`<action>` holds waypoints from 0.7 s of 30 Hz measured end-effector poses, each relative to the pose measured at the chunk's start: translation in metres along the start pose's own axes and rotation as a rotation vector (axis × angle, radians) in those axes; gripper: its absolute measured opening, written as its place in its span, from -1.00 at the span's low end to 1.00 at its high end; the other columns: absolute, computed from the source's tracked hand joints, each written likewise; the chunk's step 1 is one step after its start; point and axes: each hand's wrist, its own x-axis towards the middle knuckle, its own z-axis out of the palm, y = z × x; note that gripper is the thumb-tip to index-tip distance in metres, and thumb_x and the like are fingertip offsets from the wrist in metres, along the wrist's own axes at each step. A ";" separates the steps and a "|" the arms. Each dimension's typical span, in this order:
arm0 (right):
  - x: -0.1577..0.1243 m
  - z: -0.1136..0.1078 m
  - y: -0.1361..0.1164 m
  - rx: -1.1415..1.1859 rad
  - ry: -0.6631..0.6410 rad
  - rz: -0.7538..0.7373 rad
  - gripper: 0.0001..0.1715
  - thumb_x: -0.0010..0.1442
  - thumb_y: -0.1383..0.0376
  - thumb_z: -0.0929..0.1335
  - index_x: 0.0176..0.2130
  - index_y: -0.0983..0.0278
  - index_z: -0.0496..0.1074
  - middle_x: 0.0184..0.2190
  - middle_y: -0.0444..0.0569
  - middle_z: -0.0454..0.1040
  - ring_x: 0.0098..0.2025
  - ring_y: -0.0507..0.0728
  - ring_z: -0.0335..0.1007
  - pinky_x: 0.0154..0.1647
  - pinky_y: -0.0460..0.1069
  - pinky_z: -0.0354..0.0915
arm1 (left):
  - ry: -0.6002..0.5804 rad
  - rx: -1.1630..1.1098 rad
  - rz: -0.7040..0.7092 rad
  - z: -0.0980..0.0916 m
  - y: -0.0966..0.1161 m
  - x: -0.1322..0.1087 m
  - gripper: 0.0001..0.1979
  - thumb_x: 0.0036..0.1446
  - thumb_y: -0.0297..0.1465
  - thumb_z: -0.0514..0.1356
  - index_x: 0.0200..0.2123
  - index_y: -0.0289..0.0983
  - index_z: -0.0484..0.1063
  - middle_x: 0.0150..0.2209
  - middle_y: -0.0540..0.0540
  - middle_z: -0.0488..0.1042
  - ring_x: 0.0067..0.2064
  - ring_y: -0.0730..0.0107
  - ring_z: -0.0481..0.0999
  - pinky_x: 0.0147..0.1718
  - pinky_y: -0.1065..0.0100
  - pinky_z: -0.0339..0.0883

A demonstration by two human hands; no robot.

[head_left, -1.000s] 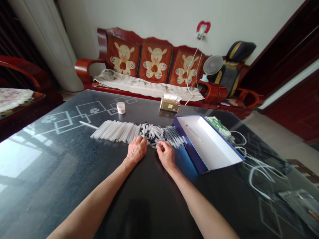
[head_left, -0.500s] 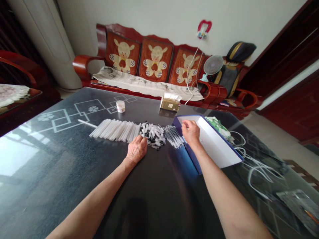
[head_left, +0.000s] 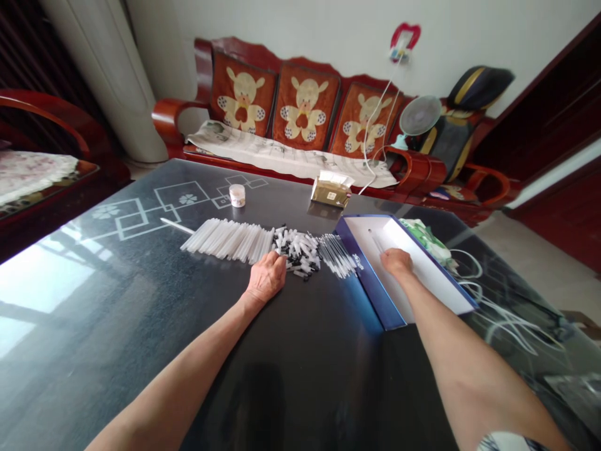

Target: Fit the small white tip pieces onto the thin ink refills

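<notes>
white plastic tubes (head_left: 228, 241) lie beside a heap of black-tipped pen parts (head_left: 297, 254) at the open left hand (head_left: 266, 277); the right hand (head_left: 397, 262) sits curled in a blue cardboard box (head_left: 375, 282), any grip unclear.

1. A row of translucent white plastic tubes (head_left: 228, 241) lies side by side on the dark glass tabletop.
2. A loose heap of small white-and-black plastic pieces (head_left: 297, 254) sits just beside the row.
3. A fan of thin clear tubes (head_left: 335, 255) spreads from the heap towards the box.
4. An open, white-lined blue cardboard box (head_left: 370, 282) lies on the tabletop, with a thin pale rod (head_left: 377, 241) inside.
</notes>
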 end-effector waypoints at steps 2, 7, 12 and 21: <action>-0.005 -0.007 -0.015 0.006 -0.015 -0.011 -0.64 0.02 0.32 0.36 -0.74 0.33 0.37 -0.63 0.05 0.39 -0.28 0.25 0.47 -0.21 0.11 0.25 | 0.009 -0.023 0.001 0.000 -0.001 -0.001 -0.67 0.31 -0.37 -0.08 -0.09 -0.23 0.46 -0.21 -0.17 0.47 -0.15 0.29 0.43 -0.25 0.37 0.27; -0.067 -0.019 -0.064 0.414 -0.200 -0.091 -0.75 0.04 0.17 0.40 -0.33 0.30 0.55 -0.46 -0.03 0.52 -0.46 0.06 0.40 -0.50 -0.06 0.27 | 0.029 -0.166 0.020 -0.008 0.005 0.000 -0.67 0.29 -0.35 -0.05 -0.04 -0.23 0.45 -0.22 -0.16 0.49 -0.14 0.30 0.45 -0.21 0.38 0.30; -0.167 0.005 -0.088 0.823 -0.623 -0.067 -0.60 -0.04 0.07 0.48 -0.27 0.29 0.54 -0.40 -0.04 0.55 -0.44 0.02 0.42 -0.54 -0.14 0.28 | 0.056 -0.602 -0.273 -0.027 0.032 0.016 -0.68 0.25 -0.26 0.02 -0.13 -0.25 0.51 -0.25 -0.12 0.53 -0.20 0.36 0.50 -0.17 0.41 0.31; -0.242 0.068 -0.077 0.748 -0.832 -0.128 -0.70 0.14 0.10 0.37 -0.30 0.28 0.54 -0.47 -0.09 0.53 -0.45 0.00 0.41 -0.46 -0.12 0.34 | -0.243 -1.640 -0.737 -0.035 0.055 0.019 -0.61 0.10 -0.11 0.16 -0.15 -0.29 0.47 -0.40 -0.05 0.52 -0.44 0.49 0.47 -0.41 0.45 0.35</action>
